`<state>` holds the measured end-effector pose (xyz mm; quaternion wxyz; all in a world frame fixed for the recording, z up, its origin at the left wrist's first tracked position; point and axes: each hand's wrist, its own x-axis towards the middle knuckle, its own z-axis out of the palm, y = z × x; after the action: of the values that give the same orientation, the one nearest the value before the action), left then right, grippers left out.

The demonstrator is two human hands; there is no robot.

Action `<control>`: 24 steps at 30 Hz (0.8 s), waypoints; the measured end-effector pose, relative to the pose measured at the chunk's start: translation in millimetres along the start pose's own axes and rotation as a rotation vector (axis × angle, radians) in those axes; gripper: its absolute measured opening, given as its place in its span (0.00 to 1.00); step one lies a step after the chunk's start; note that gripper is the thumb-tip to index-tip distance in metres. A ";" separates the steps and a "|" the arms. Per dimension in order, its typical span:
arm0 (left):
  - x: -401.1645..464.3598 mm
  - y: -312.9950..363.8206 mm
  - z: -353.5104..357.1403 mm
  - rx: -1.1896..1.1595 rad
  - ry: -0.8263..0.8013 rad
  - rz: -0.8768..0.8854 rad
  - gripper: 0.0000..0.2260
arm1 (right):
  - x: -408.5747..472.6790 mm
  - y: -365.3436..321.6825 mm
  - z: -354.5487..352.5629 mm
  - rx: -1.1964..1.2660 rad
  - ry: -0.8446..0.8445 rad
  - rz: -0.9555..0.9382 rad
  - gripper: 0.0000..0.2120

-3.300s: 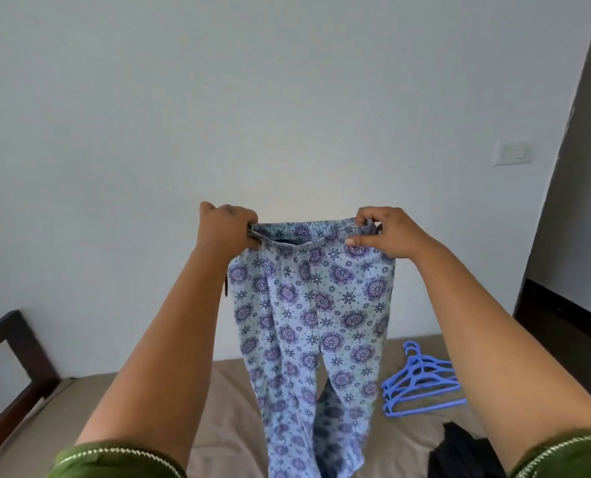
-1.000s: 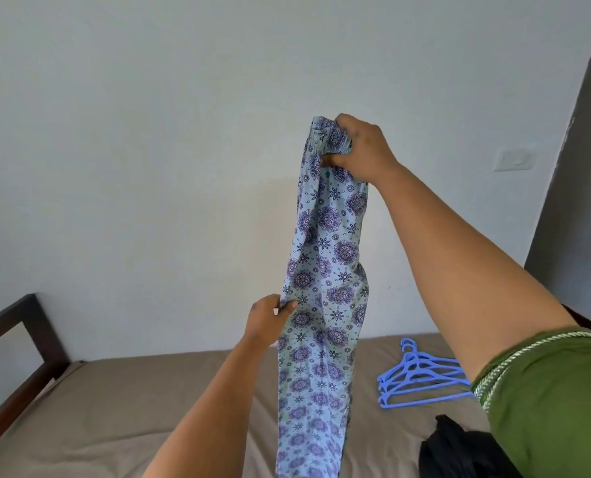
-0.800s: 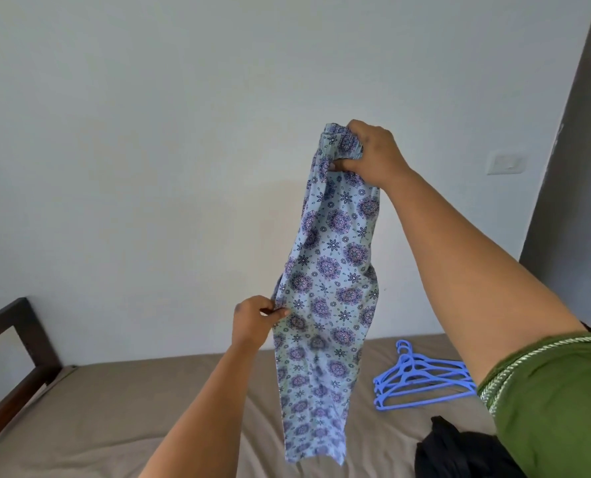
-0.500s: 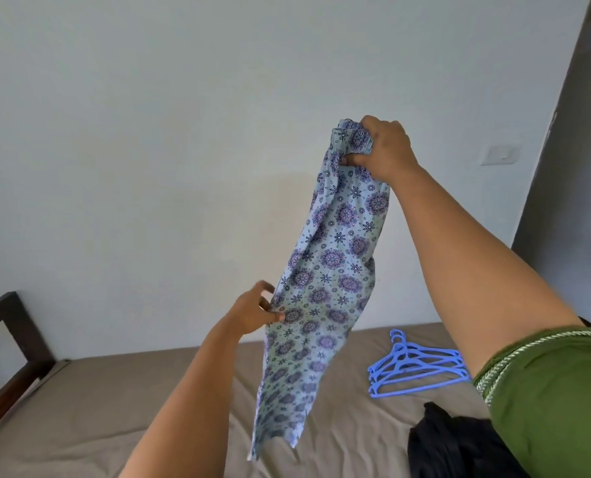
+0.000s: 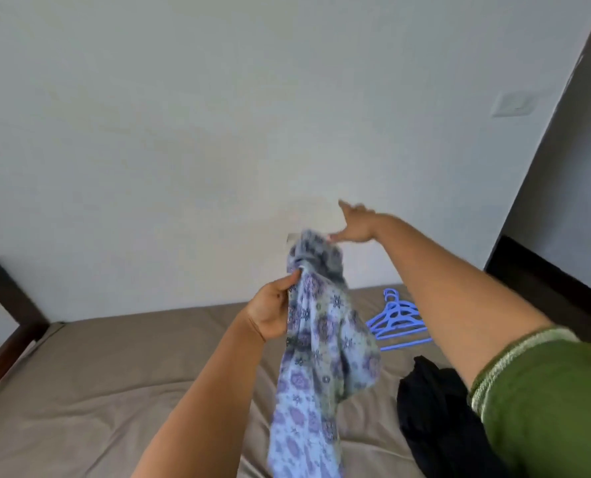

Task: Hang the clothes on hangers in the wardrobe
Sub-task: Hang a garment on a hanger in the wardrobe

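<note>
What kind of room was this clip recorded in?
Most likely a bedroom: a bed with a brown sheet and dark wooden frame stands against a plain wall, with blue plastic hangers and a black garment lying on it. No wardrobe is in view.

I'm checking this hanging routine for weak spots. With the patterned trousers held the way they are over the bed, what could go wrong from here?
1. Only the left hand pinches the patterned trousers; the right hand is open above them, so the bunched cloth may slip onto the bed.
2. The trousers hang crumpled and doubled over, so they may go onto a hanger creased or uneven.
3. The blue hangers lie stacked together, so lifting one with a single hand could drag up others.
</note>
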<state>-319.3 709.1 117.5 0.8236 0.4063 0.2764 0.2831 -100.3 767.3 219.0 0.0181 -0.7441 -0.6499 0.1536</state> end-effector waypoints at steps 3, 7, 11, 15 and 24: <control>11.8 -9.0 -14.0 -0.112 0.008 0.024 0.22 | -16.3 31.6 76.0 0.451 -0.214 0.152 0.37; 22.9 -16.6 -21.4 -0.037 0.069 0.008 0.22 | -50.1 61.3 163.1 1.137 -0.366 0.467 0.42; 35.0 -10.4 -18.7 0.005 0.143 0.055 0.45 | -60.8 69.7 205.2 1.654 -0.493 0.399 0.54; 37.1 1.0 -20.2 0.058 0.160 0.101 0.45 | -61.4 54.1 187.4 1.806 -0.270 0.176 0.31; 19.9 40.0 -43.8 0.385 0.469 0.272 0.13 | -54.2 28.9 108.0 1.598 -0.047 -0.106 0.23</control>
<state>-345.4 765.6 123.5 0.6003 0.5113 0.4503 0.4187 -105.6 691.5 120.8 0.5392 -0.4707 -0.3780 0.5872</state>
